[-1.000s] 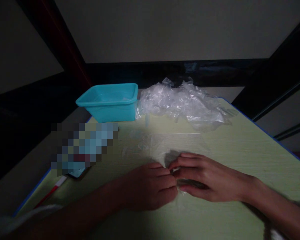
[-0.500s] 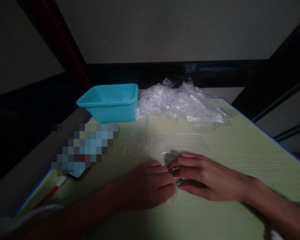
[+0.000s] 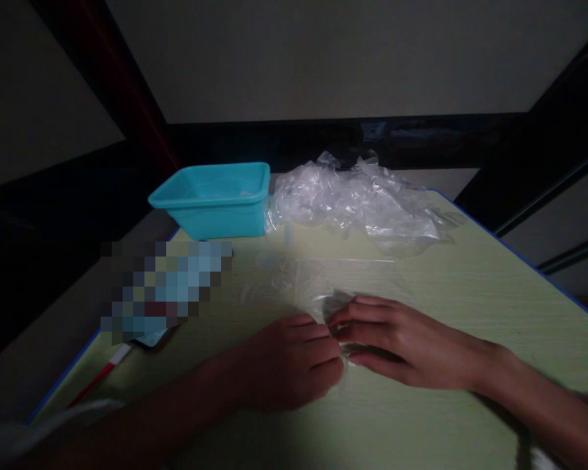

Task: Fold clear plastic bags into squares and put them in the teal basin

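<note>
- Plastic film (image 3: 345,277), clear and thin, lies flat on the pale wood-grain table (image 3: 494,294), its straight far edge catching the light and its near part running down to the two hands.
- Left hand (image 3: 296,365): knuckles up, fingers curled in at the film's near part; the fingertips are hidden, so I cannot tell whether they pinch it.
- Right hand (image 3: 402,343): fingers bent, thumb parted from them with a gap between, tips at the film just beside the left knuckles.
- Turquoise plastic basin (image 3: 220,219), rectangular, stands upright at the far left of the tabletop.
- Crumpled clear plastic (image 3: 353,196) lies heaped just to the basin's right.
- Dark-edged flat object (image 3: 151,339), mostly pixelated, lies left of the hands.
- Red-and-white stick (image 3: 98,378), perhaps a pen, lies near it.
</note>
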`<state>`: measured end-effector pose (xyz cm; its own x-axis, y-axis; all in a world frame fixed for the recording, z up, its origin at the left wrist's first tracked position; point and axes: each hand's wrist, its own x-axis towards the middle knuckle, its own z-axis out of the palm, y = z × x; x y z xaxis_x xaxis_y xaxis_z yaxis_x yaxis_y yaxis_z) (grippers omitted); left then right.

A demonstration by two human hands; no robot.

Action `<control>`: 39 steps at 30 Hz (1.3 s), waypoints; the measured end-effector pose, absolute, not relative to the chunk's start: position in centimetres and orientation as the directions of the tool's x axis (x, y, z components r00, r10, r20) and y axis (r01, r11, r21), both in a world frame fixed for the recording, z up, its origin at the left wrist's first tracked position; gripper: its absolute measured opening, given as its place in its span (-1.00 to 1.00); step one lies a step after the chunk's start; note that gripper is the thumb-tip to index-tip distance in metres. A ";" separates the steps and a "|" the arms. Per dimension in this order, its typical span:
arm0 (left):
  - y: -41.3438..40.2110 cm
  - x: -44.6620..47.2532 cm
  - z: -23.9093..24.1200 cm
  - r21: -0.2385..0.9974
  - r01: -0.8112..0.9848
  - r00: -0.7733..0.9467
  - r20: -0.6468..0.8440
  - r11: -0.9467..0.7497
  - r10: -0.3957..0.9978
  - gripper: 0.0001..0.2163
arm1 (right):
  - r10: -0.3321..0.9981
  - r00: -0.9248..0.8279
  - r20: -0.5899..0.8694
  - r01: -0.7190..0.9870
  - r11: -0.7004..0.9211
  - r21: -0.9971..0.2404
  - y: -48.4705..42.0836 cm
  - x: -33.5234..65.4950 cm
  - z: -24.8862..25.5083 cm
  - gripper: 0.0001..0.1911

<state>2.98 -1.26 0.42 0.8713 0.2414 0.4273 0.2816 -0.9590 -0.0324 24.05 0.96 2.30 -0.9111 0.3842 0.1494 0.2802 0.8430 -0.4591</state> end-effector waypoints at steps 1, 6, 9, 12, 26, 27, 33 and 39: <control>-1.3 3.0 0.4 -0.033 0.282 0.877 0.413 -0.959 0.244 -0.77 | 0.384 -0.911 0.151 0.278 0.842 -0.463 1.0 24.1 2.3 -0.80; -1.4 3.0 0.5 -0.025 0.280 0.891 0.378 -0.960 0.250 -0.79 | 0.394 -0.907 0.148 0.286 0.835 -0.470 1.0 24.0 2.4 -0.80; -1.4 3.0 0.5 -0.017 0.285 0.892 0.372 -0.959 0.258 -0.80 | 0.394 -0.908 0.138 0.291 0.834 -0.468 1.1 23.9 2.4 -0.79; -1.4 3.0 0.6 -0.013 0.287 0.895 0.361 -0.958 0.264 -0.79 | 0.390 -0.910 0.137 0.288 0.836 -0.466 1.1 23.9 2.4 -0.79; -1.5 3.1 0.8 -0.012 0.303 0.902 0.327 -0.953 0.283 -0.80 | 0.402 -0.906 0.132 0.304 0.836 -0.458 1.1 24.0 2.3 -0.77; -1.5 3.1 0.8 -0.016 0.304 0.901 0.329 -0.953 0.282 -0.80 | 0.401 -0.906 0.136 0.303 0.837 -0.455 1.1 24.1 2.3 -0.77; -1.5 3.2 0.9 -0.029 0.312 0.905 0.313 -0.950 0.288 -0.81 | 0.397 -0.907 0.144 0.297 0.842 -0.450 1.1 24.1 2.3 -0.77; -1.5 3.1 0.8 -0.016 0.303 0.907 0.311 -0.953 0.283 -0.82 | 0.401 -0.905 0.141 0.301 0.839 -0.454 1.1 24.0 2.4 -0.77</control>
<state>3.14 -1.53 0.84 0.9070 0.2833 0.3115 0.3031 -0.9528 -0.0159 24.04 1.05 2.40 -0.9051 0.4011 0.1411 0.3009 0.8387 -0.4540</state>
